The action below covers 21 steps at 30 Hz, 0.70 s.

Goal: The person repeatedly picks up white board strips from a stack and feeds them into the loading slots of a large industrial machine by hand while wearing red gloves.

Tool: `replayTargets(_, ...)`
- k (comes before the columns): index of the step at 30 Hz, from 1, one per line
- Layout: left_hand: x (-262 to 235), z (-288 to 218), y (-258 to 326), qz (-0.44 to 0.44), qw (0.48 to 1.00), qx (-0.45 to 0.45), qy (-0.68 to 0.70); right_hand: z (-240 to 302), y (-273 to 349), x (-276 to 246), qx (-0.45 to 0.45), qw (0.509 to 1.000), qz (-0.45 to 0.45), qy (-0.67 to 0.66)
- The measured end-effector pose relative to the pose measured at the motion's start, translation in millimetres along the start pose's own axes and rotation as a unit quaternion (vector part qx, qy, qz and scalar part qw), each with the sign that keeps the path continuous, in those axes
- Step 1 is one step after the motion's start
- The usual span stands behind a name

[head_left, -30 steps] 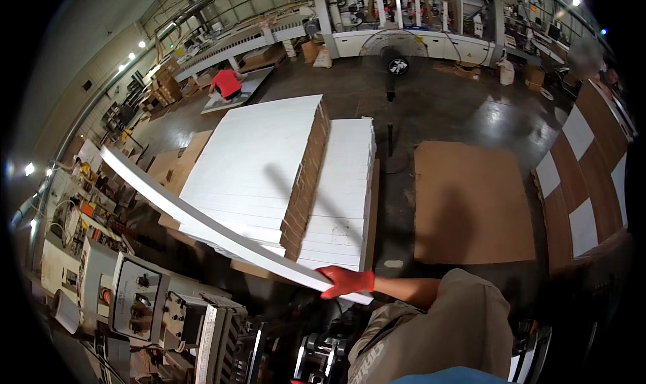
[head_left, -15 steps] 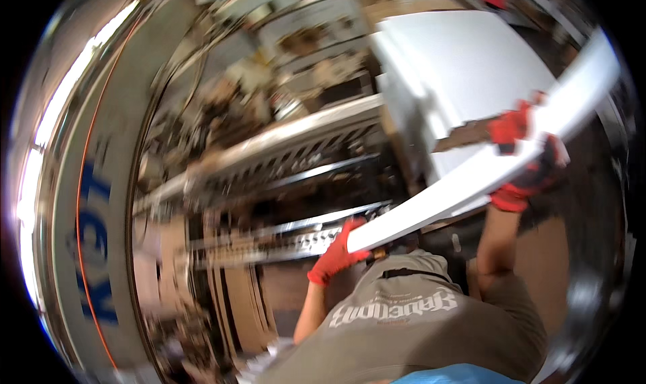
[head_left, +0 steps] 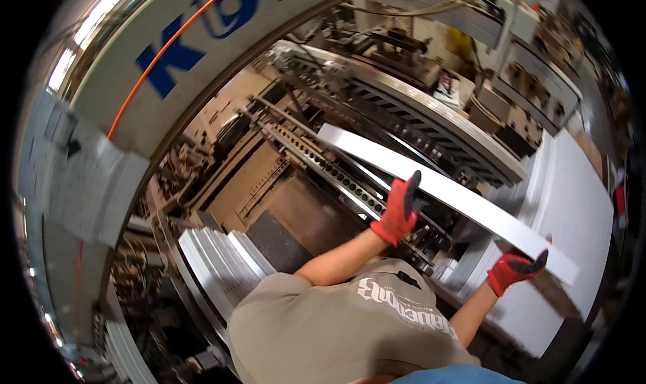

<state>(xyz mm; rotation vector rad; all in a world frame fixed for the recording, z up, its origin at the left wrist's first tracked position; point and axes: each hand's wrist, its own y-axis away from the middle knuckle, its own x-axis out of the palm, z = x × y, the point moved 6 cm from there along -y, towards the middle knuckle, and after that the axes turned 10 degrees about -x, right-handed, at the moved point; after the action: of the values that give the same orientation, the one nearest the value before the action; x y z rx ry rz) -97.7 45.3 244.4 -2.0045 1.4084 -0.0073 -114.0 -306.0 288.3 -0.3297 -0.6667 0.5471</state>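
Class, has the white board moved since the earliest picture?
Yes: judged against the large white stack, the board has moved toward the rails, one end now over them.

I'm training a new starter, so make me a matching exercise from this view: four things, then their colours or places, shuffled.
Things:
1. Long board
2. Left hand
3. Right hand
4. Shirt

Colours or places:
A. By the board's right end
B. Grey-brown
C. White
D. Nearer the board's middle

Pairs: 1-C, 2-D, 3-A, 4-B
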Motion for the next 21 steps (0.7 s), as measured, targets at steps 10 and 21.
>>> replayTargets(10,16,306,-78,-0.165,0.764,-0.522,0.341,-174,63,-20,0.260,0.953,0.150,0.036)
replayTargets(21,13,320,-129,-0.250,0.848,-0.437,0.167,-279,116,33,0.224,0.886,0.324,0.245)
